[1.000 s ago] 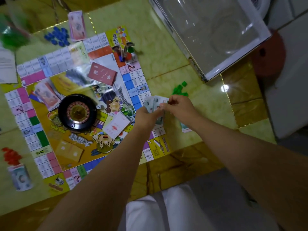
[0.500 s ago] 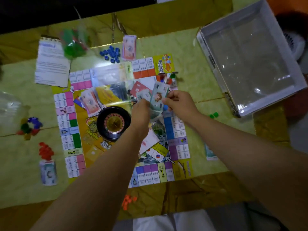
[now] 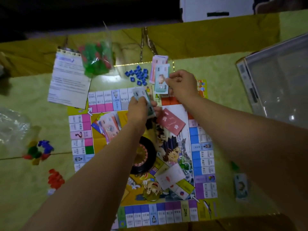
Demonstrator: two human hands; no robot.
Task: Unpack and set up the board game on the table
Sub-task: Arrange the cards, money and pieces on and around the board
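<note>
Red question mark point(image 3: 78, 135) on a pink square in the board's point(image 3: 205, 164) left column; upside-down digits point(image 3: 91, 96) on the board's far-row squares, first roughly 0001 as seen, others too blurred. White arrow point(image 3: 90, 111) at the board's far-left inner corner, second arrow point(image 3: 194, 198) at near-right inner corner. Print on paper sheet point(image 3: 70, 77) off the board's far-left corner and white characters on red card point(image 3: 171, 124) mid-board unreadable.
</note>
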